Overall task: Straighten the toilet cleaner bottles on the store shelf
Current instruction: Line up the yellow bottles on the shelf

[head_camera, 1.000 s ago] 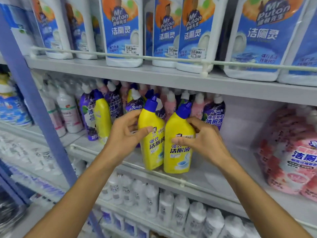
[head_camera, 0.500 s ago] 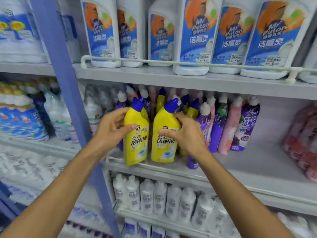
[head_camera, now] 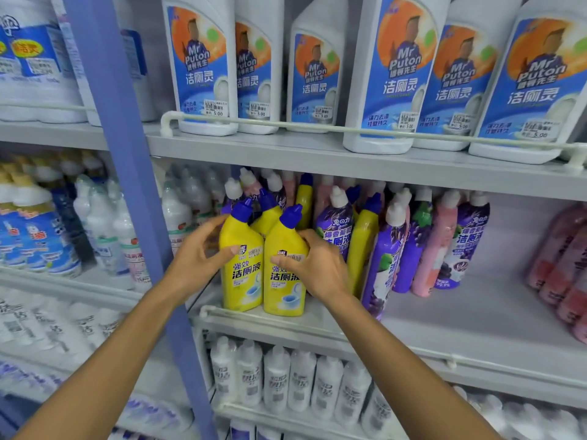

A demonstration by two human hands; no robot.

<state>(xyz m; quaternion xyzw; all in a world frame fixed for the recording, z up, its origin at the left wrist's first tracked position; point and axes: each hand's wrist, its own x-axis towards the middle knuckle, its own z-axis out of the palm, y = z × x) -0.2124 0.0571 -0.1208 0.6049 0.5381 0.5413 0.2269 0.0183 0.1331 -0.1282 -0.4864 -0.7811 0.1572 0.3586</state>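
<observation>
Your left hand (head_camera: pixel 197 262) grips the left yellow bottle (head_camera: pixel 243 281): the fingers (head_camera: pixel 209 228) curl round its left side and the thumb lies across the top of the label. Your right hand (head_camera: pixel 317 268) holds the right yellow bottle (head_camera: pixel 284 290) the same way, thumb on the front label and fingers wrapped round the right side. The two bottles stand upright and touching, side by side, labels facing you, blue caps tipped a little to the left. They sit at the front left end of the middle shelf (head_camera: pixel 460 319), just behind its white rail (head_camera: pixel 450 362) and near the blue post (head_camera: pixel 127 185). A third yellow bottle (head_camera: pixel 268 217) shows just behind and between them. To your right stand purple bottles (head_camera: pixel 381 268) and a pink bottle (head_camera: pixel 435 249), several leaning. Large white jugs (head_camera: pixel 390 74) line the shelf above, and small white bottles (head_camera: pixel 276 376) fill the one below.
</observation>
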